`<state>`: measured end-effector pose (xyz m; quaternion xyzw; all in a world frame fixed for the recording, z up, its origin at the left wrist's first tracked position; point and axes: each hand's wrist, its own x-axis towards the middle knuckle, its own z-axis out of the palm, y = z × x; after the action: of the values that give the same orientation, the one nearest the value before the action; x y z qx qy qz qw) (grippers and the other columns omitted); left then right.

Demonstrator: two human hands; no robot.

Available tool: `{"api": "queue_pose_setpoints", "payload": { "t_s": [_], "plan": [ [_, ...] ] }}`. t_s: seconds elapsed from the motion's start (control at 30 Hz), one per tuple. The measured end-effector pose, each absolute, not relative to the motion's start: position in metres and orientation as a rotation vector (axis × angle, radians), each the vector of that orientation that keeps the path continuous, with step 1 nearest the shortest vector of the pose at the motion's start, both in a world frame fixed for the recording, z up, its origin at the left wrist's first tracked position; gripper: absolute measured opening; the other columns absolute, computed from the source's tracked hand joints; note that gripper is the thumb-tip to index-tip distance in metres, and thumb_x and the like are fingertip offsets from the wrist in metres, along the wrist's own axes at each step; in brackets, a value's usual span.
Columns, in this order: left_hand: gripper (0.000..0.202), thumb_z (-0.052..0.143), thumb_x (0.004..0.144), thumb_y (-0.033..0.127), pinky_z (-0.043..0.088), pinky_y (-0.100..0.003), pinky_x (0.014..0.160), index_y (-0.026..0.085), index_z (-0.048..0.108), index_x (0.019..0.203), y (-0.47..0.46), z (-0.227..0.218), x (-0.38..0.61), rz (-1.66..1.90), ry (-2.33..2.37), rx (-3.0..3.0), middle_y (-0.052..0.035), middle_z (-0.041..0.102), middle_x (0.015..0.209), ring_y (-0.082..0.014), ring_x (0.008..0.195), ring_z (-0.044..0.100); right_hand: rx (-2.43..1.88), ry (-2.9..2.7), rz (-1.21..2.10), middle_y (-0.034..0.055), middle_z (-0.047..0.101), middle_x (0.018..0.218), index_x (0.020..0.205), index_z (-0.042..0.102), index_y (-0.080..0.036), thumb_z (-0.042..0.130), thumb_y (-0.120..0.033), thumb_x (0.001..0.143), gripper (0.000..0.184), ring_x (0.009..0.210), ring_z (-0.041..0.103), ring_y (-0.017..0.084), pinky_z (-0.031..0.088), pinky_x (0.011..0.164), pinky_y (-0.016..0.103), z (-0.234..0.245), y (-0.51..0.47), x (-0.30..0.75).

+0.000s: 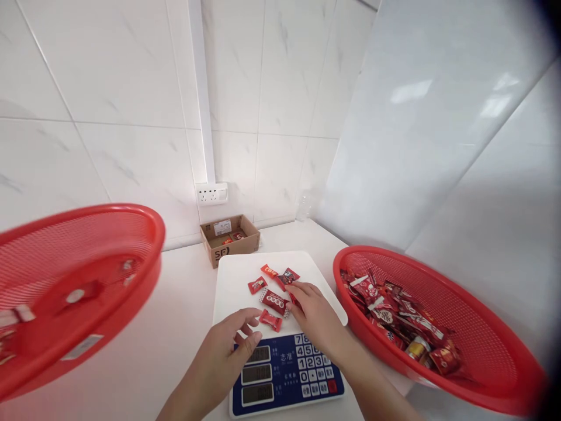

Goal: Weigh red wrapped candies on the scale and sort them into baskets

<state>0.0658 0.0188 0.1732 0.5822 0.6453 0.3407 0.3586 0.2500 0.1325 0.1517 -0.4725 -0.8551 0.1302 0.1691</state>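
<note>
A digital scale (236, 280) with a white platform and a blue keypad panel (284, 374) sits in front of me. Several red-wrapped candies (274, 301) lie on the platform. My right hand (313, 313) rests on the platform's right side, its fingers curled over a red candy at their tips. My left hand (228, 348) hovers over the platform's front edge and the displays, fingers apart and slightly bent, holding nothing, closest to a small red candy (270, 320).
A red mesh basket (482, 339) holding many red candies stands to the right of the scale. Another red basket (87, 275), tilted, holds a few candies at the left. A small cardboard box (230, 237) sits by the tiled wall under a socket (211, 193).
</note>
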Motion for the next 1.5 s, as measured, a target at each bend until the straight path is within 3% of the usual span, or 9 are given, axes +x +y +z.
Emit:
{"api": "queue_pose_setpoints", "payload": {
  "t_s": [0.23,0.53,0.67,0.93,1.03,1.2,1.3,1.5],
  "plan": [
    [0.035,0.044,0.087,0.04,0.049,-0.029,0.073,0.027,0.057,0.116,0.019,0.175,0.066,0.868,1.662,1.52,-0.0023,0.065,0.104,-0.0166,0.082,0.06,-1.195,-2.573,0.498,0.0042,0.051,0.138,0.121,0.062,-0.029,0.055,-0.031,0.087,0.035,0.135,0.031,0.031,0.028,0.106,0.052,0.157,0.112,0.237],
    [0.035,0.045,0.086,0.04,0.05,-0.029,0.072,0.027,0.058,0.115,0.02,0.173,0.067,0.864,1.7,1.513,-0.0026,0.066,0.103,-0.0163,0.08,0.06,-1.246,-2.561,0.472,0.0046,0.057,0.13,0.109,0.068,-0.028,0.054,-0.029,0.087,0.026,0.13,0.037,0.031,0.025,0.106,0.055,0.154,0.113,0.241],
    [0.035,0.044,0.086,0.039,0.05,-0.029,0.072,0.027,0.058,0.115,0.02,0.173,0.067,0.856,1.703,1.527,-0.0024,0.066,0.102,-0.0163,0.079,0.06,-1.172,-2.578,0.496,0.0043,0.056,0.131,0.106,0.069,-0.028,0.057,-0.026,0.085,0.025,0.131,0.037,0.029,0.024,0.108,0.05,0.157,0.111,0.241],
    [0.035,0.047,0.084,0.036,0.05,-0.03,0.073,0.028,0.06,0.116,0.021,0.171,0.066,0.899,1.673,1.536,-0.0023,0.067,0.102,-0.0156,0.077,0.059,-1.086,-2.511,0.379,0.0066,0.062,0.117,0.098,0.07,-0.024,0.056,-0.025,0.086,0.019,0.122,0.045,0.026,0.031,0.104,0.046,0.147,0.12,0.228],
    [0.035,0.047,0.085,0.037,0.05,-0.03,0.073,0.028,0.06,0.116,0.02,0.171,0.065,0.916,1.664,1.537,-0.0026,0.067,0.101,-0.0158,0.078,0.059,-1.128,-2.509,0.384,0.0076,0.057,0.128,0.105,0.068,-0.023,0.052,-0.028,0.088,0.024,0.126,0.042,0.027,0.03,0.105,0.047,0.153,0.127,0.225],
    [0.033,0.045,0.086,0.037,0.049,-0.029,0.072,0.027,0.059,0.115,0.018,0.173,0.064,0.888,1.657,1.534,-0.0025,0.065,0.103,-0.0159,0.081,0.059,-1.225,-2.587,0.34,0.0074,0.045,0.143,0.131,0.052,-0.023,0.038,-0.013,0.089,0.046,0.137,0.027,0.029,0.022,0.108,0.053,0.168,0.156,0.219],
    [0.033,0.045,0.086,0.038,0.05,-0.028,0.071,0.027,0.059,0.114,0.018,0.173,0.064,0.884,1.671,1.54,-0.0024,0.065,0.102,-0.0157,0.08,0.059,-1.242,-2.675,0.374,0.0051,0.039,0.147,0.128,0.054,-0.025,0.039,-0.004,0.081,0.054,0.139,0.019,0.032,0.016,0.107,0.059,0.171,0.172,0.218],
    [0.034,0.045,0.087,0.038,0.049,-0.028,0.07,0.028,0.058,0.116,0.019,0.172,0.063,0.903,1.673,1.546,-0.0023,0.066,0.103,-0.0163,0.081,0.059,-1.217,-2.708,0.413,-0.0023,0.056,0.132,0.115,0.063,-0.029,0.036,0.002,0.073,0.058,0.137,0.027,0.029,0.018,0.107,0.058,0.167,0.174,0.223]
  ]
}}
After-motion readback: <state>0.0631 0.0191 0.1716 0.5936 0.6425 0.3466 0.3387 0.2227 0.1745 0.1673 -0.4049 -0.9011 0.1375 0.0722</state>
